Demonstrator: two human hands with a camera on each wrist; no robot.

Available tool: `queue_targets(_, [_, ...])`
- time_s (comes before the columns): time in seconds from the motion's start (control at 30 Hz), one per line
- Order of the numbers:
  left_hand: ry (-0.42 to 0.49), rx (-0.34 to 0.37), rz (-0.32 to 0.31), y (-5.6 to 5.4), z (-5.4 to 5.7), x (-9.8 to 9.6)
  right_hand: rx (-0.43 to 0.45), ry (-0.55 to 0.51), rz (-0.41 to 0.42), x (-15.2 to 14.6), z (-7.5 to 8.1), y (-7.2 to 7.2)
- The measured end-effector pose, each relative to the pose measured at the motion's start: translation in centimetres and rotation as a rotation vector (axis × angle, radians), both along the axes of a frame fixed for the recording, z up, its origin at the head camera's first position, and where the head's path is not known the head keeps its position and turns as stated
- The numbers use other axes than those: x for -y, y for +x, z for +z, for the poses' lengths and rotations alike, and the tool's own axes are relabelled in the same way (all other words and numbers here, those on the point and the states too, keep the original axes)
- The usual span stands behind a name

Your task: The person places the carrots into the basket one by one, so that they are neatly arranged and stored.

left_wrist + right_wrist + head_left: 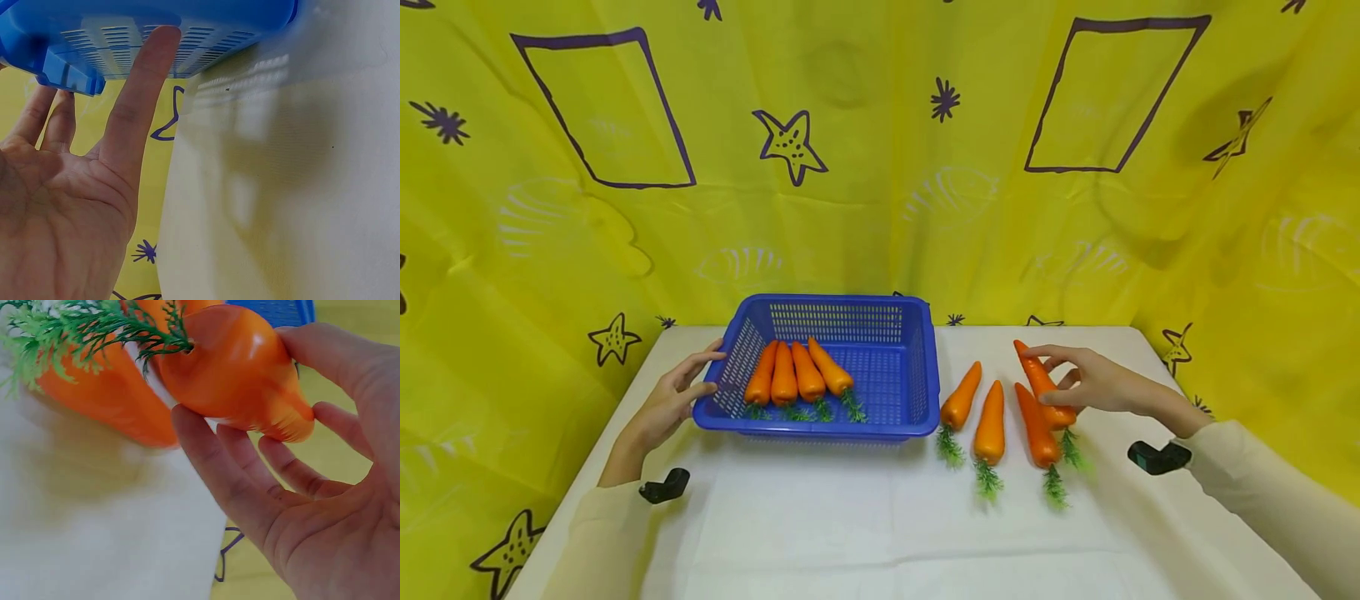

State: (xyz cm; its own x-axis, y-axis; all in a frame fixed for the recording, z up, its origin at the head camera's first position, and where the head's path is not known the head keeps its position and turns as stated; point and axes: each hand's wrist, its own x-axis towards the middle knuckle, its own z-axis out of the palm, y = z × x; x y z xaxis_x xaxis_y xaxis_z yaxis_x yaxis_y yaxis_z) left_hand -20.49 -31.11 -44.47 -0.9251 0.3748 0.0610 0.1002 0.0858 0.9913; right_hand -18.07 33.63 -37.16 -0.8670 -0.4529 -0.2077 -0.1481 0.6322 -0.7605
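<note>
A blue plastic basket (850, 431) stands on the table, with several orange toy carrots (784, 375) lying side by side in its left half. My left hand (662, 408) is at the basket's left end, its extended fingers and thumb touching the rim; the left wrist view shows the thumb (140, 94) straight against the basket. At the right, my right hand (1097, 379) pinches a carrot (231, 369) between thumb and fingers, its green top hanging toward me. Close beside it lies another carrot (1037, 429), partly overlapped by the held one.
Two more carrots, one nearest the basket (962, 398) and one in the middle (990, 425), lie on the white tablecloth (820, 508). A yellow curtain (865, 233) with dark drawings hangs behind and along both sides. Each wrist carries a small black device (1157, 458).
</note>
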Motion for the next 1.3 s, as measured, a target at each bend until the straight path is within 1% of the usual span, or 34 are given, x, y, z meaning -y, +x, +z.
queue_targets(0.2, [-0.003,0.011,0.01,0.0,0.0,-0.1,-0.038,-0.015,-0.026,0.1,1.1,-0.7])
queue_targets(0.47, [0.008,0.006,0.005,0.1,-0.2,0.0,-0.067,-0.039,-0.02,0.7,1.6,-1.4])
queue_targets(0.63, [0.021,-0.005,-0.001,0.1,-0.2,0.1,-0.064,-0.052,-0.022,1.2,1.7,-2.0])
queue_targets(0.77, [0.033,-0.006,-0.007,0.1,-0.2,0.0,-0.028,-0.093,-0.022,2.2,2.2,-2.6])
queue_targets(0.93, [0.04,-0.001,-0.008,0.1,-0.2,0.0,-0.024,-0.118,0.004,4.1,3.3,-3.9])
queue_targets(1.13, [0.043,0.005,-0.005,0.0,-0.2,-0.1,-0.043,-0.1,0.043,6.8,4.6,-5.9])
queue_targets(1.3, [0.05,0.003,-0.004,-0.1,-0.2,0.0,-0.045,-0.081,0.091,9.8,5.4,-7.5])
